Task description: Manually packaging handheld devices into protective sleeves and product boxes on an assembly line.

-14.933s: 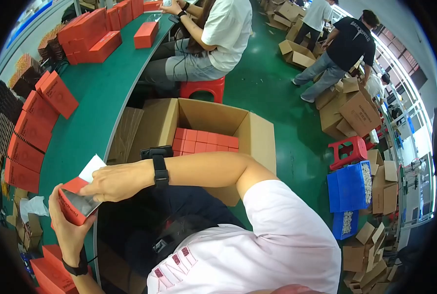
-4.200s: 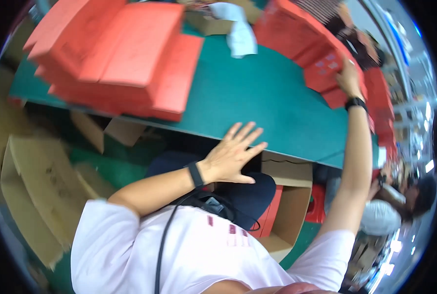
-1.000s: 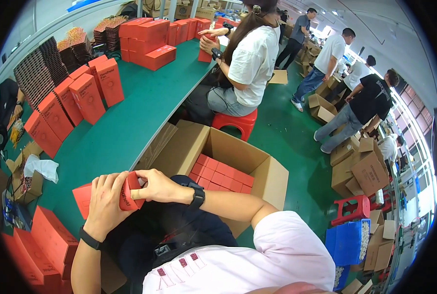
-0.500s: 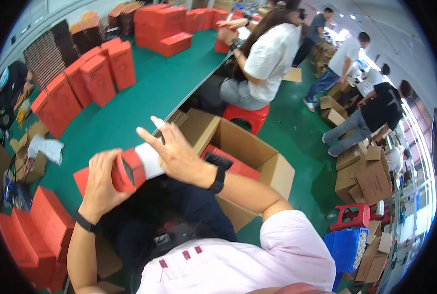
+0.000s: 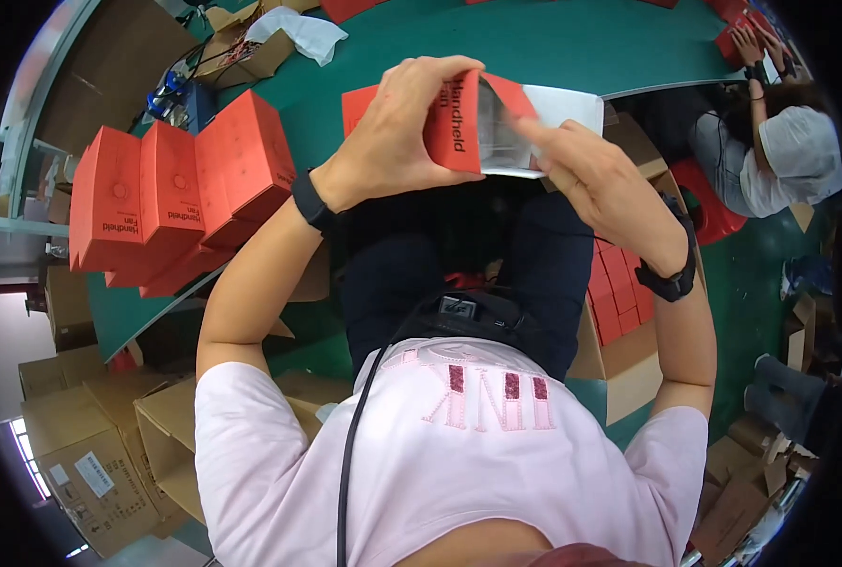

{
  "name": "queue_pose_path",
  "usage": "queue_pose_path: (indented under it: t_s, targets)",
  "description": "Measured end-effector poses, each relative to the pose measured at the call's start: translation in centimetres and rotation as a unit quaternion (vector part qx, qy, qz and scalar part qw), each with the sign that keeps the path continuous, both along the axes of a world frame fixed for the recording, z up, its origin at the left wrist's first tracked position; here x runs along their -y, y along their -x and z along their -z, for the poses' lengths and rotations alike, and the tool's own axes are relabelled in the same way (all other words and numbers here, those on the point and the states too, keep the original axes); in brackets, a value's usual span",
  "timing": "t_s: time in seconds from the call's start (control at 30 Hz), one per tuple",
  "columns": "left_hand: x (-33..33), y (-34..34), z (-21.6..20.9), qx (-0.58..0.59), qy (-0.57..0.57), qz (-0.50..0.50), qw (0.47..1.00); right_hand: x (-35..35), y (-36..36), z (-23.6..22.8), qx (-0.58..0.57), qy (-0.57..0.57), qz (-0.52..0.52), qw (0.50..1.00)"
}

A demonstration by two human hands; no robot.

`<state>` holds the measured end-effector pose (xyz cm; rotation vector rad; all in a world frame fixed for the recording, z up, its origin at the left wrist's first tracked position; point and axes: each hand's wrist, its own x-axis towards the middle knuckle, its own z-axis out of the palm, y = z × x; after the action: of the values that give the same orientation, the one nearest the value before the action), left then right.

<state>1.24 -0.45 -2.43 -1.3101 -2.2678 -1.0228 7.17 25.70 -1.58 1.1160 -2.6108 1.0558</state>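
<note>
Beyond the box, the counter gives a wide open band, running right toward a co-worker's hands. A narrower green lane lies between the left hand and the red stack, which blocks a sweep farther left. Past that lane, a white sheet and a small carton crowd the far side. The box's mouth faces right, but the right hand stands at it and the white flap juts out behind. Below that forearm, a large carton hems in the right thigh.
</note>
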Motion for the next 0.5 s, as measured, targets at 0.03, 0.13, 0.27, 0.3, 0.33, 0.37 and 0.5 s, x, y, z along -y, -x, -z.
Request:
queue_pose_path:
  t_s: [0.03, 0.13, 0.27, 0.3, 0.33, 0.37, 0.5]
  targets:
    - [0.0, 0.1, -0.1, 0.009, -0.007, -0.009, 1.0, 0.1, 0.0, -0.1, -0.007, 0.03, 0.025, 0.999]
    - [-0.3, -0.3, -0.8, 0.031, 0.06, 0.008, 0.998, -0.1, 0.5, -0.7, 0.054, 0.043, 0.053, 0.996]
    - [-0.9, 0.0, -1.0, 0.049, 0.102, 0.005, 0.994, 0.9, 2.7, -1.1, 0.171, 0.028, 0.086, 0.981]
    - [-1.1, 0.4, -1.0, 0.028, 0.1, 0.008, 0.995, 1.0, 3.7, 0.4, 0.027, 0.014, 0.086, 0.996]
    - [-1.3, 0.7, -1.0, 0.007, 0.097, 0.011, 0.995, 1.0, 4.5, 1.6, 0.026, 0.012, 0.084, 0.996]
    - [-1.2, 1.0, -1.0, 0.007, 0.096, 0.007, 0.995, 1.2, 5.4, 2.6, 0.031, 0.042, 0.081, 0.995]
    - [0.6, 2.4, -0.5, -0.017, 0.183, -0.059, 0.981, 1.3, 8.1, 4.6, 0.015, 0.111, 0.066, 0.992]
